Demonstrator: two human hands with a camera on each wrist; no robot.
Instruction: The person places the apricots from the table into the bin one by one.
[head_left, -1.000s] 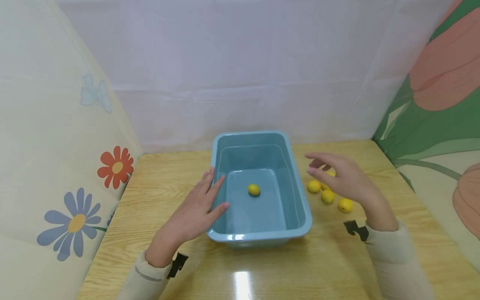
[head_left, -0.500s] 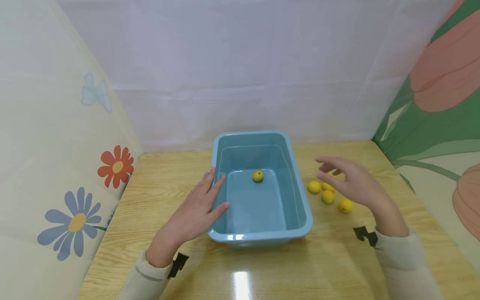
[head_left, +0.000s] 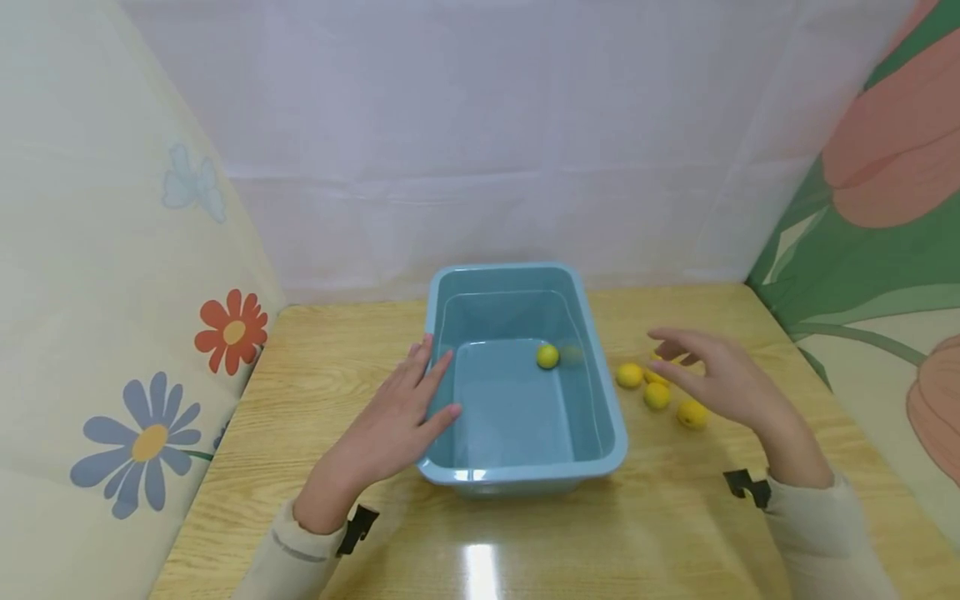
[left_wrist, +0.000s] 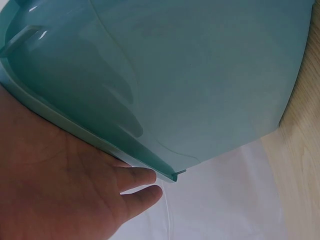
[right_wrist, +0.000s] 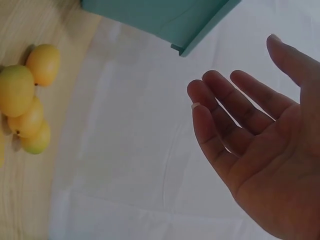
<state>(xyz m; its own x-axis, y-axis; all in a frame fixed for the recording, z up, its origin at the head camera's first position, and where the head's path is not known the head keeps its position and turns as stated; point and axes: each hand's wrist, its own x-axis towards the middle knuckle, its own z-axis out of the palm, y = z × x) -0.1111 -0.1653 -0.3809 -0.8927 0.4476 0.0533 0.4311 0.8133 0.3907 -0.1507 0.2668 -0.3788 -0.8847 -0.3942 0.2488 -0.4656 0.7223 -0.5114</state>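
Observation:
A blue plastic basin (head_left: 517, 479) stands on the table, and one small yellow-green fruit (head_left: 547, 357) lies inside against its right wall. My left hand (head_left: 386, 425) rests on the basin's left rim with fingers extended; the left wrist view shows the palm (left_wrist: 60, 185) under that rim from outside. My right hand (head_left: 720, 379) hovers over several small yellow fruits (head_left: 629, 376) right of the basin, partly covering some of them. In the right wrist view its fingers (right_wrist: 215, 132) are loosely bent, with nothing between them and the thumb.
The wooden table (head_left: 315, 350) backs onto a white cloth (head_left: 480, 125). Flower-printed panels stand at the left (head_left: 97, 250) and right (head_left: 892, 250). The yellow fruits lie close together on the table's right part.
The fruit in the basin has rolled from the middle to the back, then across to the right wall. My right hand has drawn back to the right; my left hand has stayed put.

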